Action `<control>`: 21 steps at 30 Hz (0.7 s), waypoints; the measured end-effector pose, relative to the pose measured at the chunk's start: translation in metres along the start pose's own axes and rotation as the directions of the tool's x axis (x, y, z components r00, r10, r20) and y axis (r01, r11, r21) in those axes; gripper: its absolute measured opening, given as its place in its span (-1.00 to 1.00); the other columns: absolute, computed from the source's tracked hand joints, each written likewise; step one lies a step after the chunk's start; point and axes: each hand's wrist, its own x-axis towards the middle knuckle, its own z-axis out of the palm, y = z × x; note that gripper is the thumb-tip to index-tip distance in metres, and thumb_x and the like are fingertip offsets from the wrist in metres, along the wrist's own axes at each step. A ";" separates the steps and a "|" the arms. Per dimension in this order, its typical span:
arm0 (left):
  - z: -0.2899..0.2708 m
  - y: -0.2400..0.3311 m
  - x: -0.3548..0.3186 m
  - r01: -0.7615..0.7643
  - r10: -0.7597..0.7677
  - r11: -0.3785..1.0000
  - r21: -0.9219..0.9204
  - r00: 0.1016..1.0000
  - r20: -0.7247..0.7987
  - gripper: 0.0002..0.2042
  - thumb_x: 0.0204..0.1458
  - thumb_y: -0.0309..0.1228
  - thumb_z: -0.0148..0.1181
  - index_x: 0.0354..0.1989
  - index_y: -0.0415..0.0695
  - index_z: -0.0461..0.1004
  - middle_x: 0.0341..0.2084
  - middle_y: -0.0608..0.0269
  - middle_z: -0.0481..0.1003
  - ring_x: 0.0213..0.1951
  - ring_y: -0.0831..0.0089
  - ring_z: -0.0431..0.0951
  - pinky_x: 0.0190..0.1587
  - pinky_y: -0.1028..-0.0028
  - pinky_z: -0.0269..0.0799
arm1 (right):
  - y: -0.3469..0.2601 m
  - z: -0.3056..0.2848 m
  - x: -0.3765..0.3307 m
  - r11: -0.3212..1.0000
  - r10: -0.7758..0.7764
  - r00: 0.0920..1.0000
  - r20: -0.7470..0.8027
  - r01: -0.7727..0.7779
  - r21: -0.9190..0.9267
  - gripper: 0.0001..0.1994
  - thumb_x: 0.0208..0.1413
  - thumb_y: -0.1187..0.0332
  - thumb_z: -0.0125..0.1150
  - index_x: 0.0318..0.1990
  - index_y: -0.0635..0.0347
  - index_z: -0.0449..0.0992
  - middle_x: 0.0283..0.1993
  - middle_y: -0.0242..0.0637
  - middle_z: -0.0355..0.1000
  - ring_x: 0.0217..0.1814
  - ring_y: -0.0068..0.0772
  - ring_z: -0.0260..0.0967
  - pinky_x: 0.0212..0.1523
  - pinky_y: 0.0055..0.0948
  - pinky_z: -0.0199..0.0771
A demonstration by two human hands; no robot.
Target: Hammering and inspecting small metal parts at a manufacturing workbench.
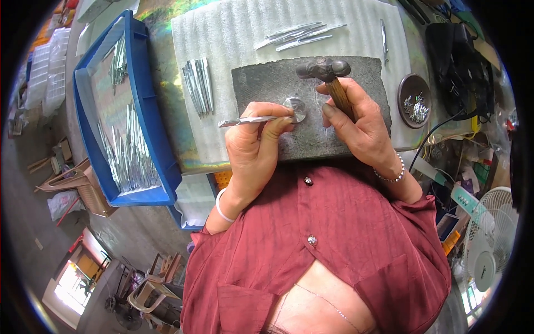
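Note:
My left hand (251,136) pinches a slim silver metal piece (247,120), its ridged end sticking out to the left. The other end lies at a small round metal block (299,106), partly hidden by my fingertips. That block sits on a dark grey slab (258,83). My right hand (364,122) is wrapped round the wooden handle of a hammer (336,92). Its dark ball-peen head is raised over the slab, up and to the right of the round block. Thumb and forefinger of the right hand are apart; whether they hold a small part cannot be made out.
White foam sheet (219,42) lies under the slab. Slim metal pieces lie in a left bundle (198,86) and a far pile (297,36); a single one (384,40) lies right. A round dish (409,117) holds small shiny parts. A blue tray (158,122) holds more pieces. A fan (486,239) stands right.

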 end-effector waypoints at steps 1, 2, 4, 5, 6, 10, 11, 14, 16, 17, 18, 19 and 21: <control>0.000 -0.001 0.000 -0.009 0.009 1.000 0.012 1.000 0.000 -0.89 0.08 -0.65 0.03 -0.24 -0.27 0.42 -0.29 0.21 0.45 -0.31 0.54 0.49 -0.27 0.62 0.45 | -0.002 0.000 0.000 1.000 0.011 1.000 0.002 -0.011 -0.016 -0.78 0.14 0.48 0.05 -0.05 0.26 0.34 -0.44 -0.42 0.32 -0.43 -0.69 0.29 -0.39 -0.62 0.33; 0.000 -0.002 -0.001 -0.008 0.008 1.000 0.013 1.000 0.000 -0.89 0.08 -0.65 0.03 -0.24 -0.27 0.42 -0.29 0.21 0.45 -0.31 0.54 0.49 -0.27 0.62 0.45 | -0.003 0.000 0.000 0.999 0.022 1.000 0.003 -0.022 -0.032 -0.78 0.13 0.49 0.06 -0.06 0.26 0.34 -0.45 -0.42 0.31 -0.43 -0.69 0.28 -0.39 -0.61 0.33; 0.000 -0.004 -0.001 -0.034 0.034 0.999 0.032 0.999 -0.001 -0.90 0.08 -0.64 0.02 -0.23 -0.28 0.41 -0.29 0.20 0.44 -0.29 0.53 0.48 -0.26 0.60 0.48 | 0.002 0.000 0.000 0.999 -0.008 1.000 -0.009 0.008 -0.043 -0.78 0.12 0.49 0.07 -0.07 0.27 0.34 -0.46 -0.41 0.31 -0.43 -0.68 0.28 -0.39 -0.60 0.32; 0.000 -0.004 -0.001 -0.033 0.033 0.999 0.032 0.999 0.001 -0.90 0.08 -0.64 0.02 -0.23 -0.28 0.41 -0.29 0.20 0.44 -0.29 0.53 0.48 -0.26 0.60 0.48 | 0.004 0.000 0.000 0.998 -0.039 0.999 -0.019 0.038 -0.057 -0.78 0.11 0.49 0.07 -0.08 0.28 0.35 -0.47 -0.40 0.31 -0.44 -0.68 0.27 -0.40 -0.59 0.31; 0.000 -0.004 -0.001 -0.031 0.030 0.999 0.038 1.000 0.006 -0.90 0.09 -0.64 0.02 -0.23 -0.28 0.41 -0.29 0.20 0.44 -0.28 0.53 0.48 -0.26 0.59 0.50 | 0.003 0.001 0.000 0.998 -0.038 0.999 -0.020 0.037 -0.056 -0.78 0.11 0.49 0.07 -0.08 0.28 0.35 -0.47 -0.40 0.31 -0.44 -0.68 0.27 -0.40 -0.59 0.31; 0.001 -0.002 0.000 -0.033 0.033 0.999 0.035 0.999 0.002 -0.90 0.10 -0.64 0.01 -0.23 -0.28 0.40 -0.29 0.19 0.43 -0.28 0.52 0.48 -0.26 0.58 0.51 | 0.002 0.001 -0.001 0.995 -0.045 0.999 -0.026 0.042 -0.090 -0.78 0.09 0.51 0.09 -0.08 0.28 0.35 -0.46 -0.37 0.31 -0.42 -0.67 0.25 -0.39 -0.58 0.30; 0.003 -0.001 0.000 -0.032 0.032 0.999 0.035 0.999 0.002 -0.90 0.10 -0.64 0.01 -0.23 -0.28 0.40 -0.29 0.19 0.43 -0.28 0.52 0.48 -0.26 0.58 0.51 | 0.003 0.000 0.000 0.993 -0.047 0.999 -0.019 0.045 -0.106 -0.77 0.09 0.51 0.09 -0.08 0.28 0.35 -0.46 -0.36 0.31 -0.42 -0.68 0.25 -0.38 -0.58 0.31; 0.007 -0.002 0.004 -0.076 0.079 0.996 0.045 0.995 -0.068 -0.90 0.02 -0.72 0.05 -0.32 -0.29 0.41 -0.44 0.20 0.45 -0.44 0.52 0.50 -0.41 0.59 0.42 | 0.002 -0.001 -0.001 0.989 -0.071 0.997 -0.029 0.067 -0.132 -0.77 0.10 0.51 0.08 -0.07 0.28 0.35 -0.45 -0.36 0.31 -0.41 -0.69 0.25 -0.38 -0.60 0.30; 0.005 -0.004 0.005 -0.168 0.177 0.967 0.190 0.984 -0.032 -0.88 -0.05 -0.72 0.10 -0.34 -0.26 0.40 -0.48 0.17 0.44 -0.48 0.44 0.52 -0.45 0.53 0.43 | -0.001 0.001 -0.001 1.000 -0.011 1.000 -0.023 0.011 -0.023 -0.76 0.10 0.50 0.09 -0.07 0.29 0.35 -0.45 -0.37 0.31 -0.43 -0.70 0.24 -0.39 -0.61 0.29; 0.004 -0.002 0.006 -0.169 0.179 0.967 0.189 0.983 -0.037 -0.88 -0.05 -0.72 0.10 -0.34 -0.26 0.40 -0.48 0.17 0.44 -0.48 0.44 0.52 -0.45 0.53 0.43 | -0.004 0.001 -0.001 0.995 0.047 0.999 -0.014 -0.046 0.086 -0.76 0.11 0.50 0.09 -0.06 0.31 0.35 -0.44 -0.37 0.31 -0.44 -0.70 0.24 -0.40 -0.62 0.28; 0.003 0.001 0.009 -0.268 0.275 0.898 0.350 0.961 0.032 -0.84 -0.10 -0.73 0.10 -0.35 -0.23 0.40 -0.49 0.16 0.44 -0.49 0.37 0.52 -0.47 0.49 0.43 | -0.008 0.002 -0.003 0.996 0.043 0.999 -0.007 -0.042 0.085 -0.76 0.11 0.50 0.09 -0.06 0.31 0.35 -0.44 -0.37 0.31 -0.44 -0.70 0.24 -0.40 -0.62 0.28; 0.002 0.002 0.011 -0.363 0.354 0.791 0.493 0.928 0.115 -0.80 -0.16 -0.74 0.11 -0.36 -0.21 0.40 -0.50 0.15 0.44 -0.50 0.30 0.52 -0.50 0.45 0.42 | -0.016 0.002 -0.005 0.976 0.058 0.998 0.019 -0.061 0.209 -0.75 0.10 0.49 0.12 -0.05 0.31 0.35 -0.45 -0.38 0.32 -0.46 -0.70 0.24 -0.43 -0.61 0.29; 0.003 0.002 0.011 -0.397 0.381 0.741 0.541 0.913 0.148 -0.79 -0.20 -0.72 0.09 -0.36 -0.19 0.40 -0.50 0.14 0.43 -0.50 0.26 0.51 -0.51 0.41 0.42 | -0.025 0.002 -0.004 0.943 0.063 0.996 0.059 -0.079 0.324 -0.73 0.09 0.48 0.14 -0.05 0.32 0.35 -0.46 -0.39 0.32 -0.48 -0.70 0.24 -0.45 -0.61 0.29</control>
